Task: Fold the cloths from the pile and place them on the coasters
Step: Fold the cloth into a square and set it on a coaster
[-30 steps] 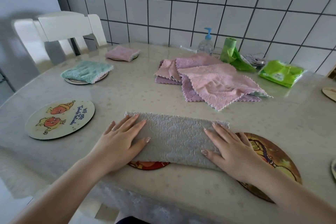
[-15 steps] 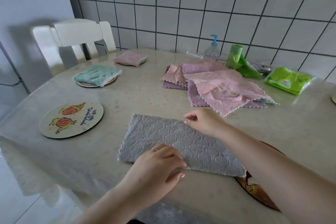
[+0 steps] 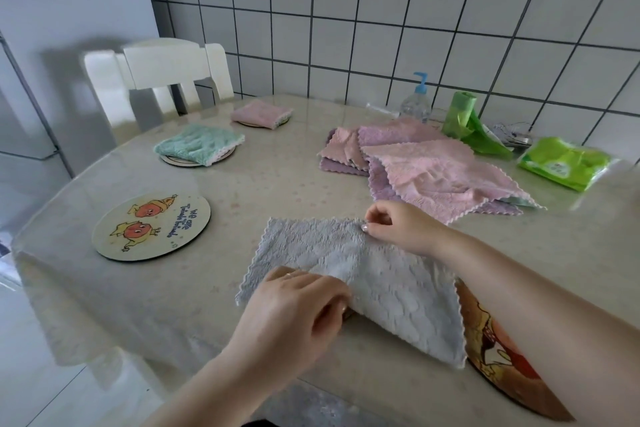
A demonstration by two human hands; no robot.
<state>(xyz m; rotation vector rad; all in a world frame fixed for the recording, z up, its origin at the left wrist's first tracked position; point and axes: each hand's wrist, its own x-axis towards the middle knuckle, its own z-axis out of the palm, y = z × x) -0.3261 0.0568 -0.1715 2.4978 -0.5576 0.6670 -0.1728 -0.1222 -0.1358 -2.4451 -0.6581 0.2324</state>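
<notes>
You have 2 cloths finished: the folded mint-green fleece cloth point(image 3: 199, 146) lies on its round coaster at the far left, and the folded pink fleece cloth point(image 3: 261, 113) sits on another coaster beyond it. The grey textured fleece cloth point(image 3: 349, 284) in front of you is mid-fold, lying partly over the round picture coaster point(image 3: 498, 354) at your right. Your left hand point(image 3: 298, 305) has its fingers curled around the near edge, lifting it off the table; your right hand point(image 3: 398, 224) pinches the far edge between thumb and fingertip. By my reading, this cloth needs 1 more fold before it goes down. The round cream coaster with 2 orange cartoon figures point(image 3: 151, 226) has no cloth on it, and the loose pile of pink and lilac cloths point(image 3: 426, 172) waits unfolded behind your right hand.
</notes>
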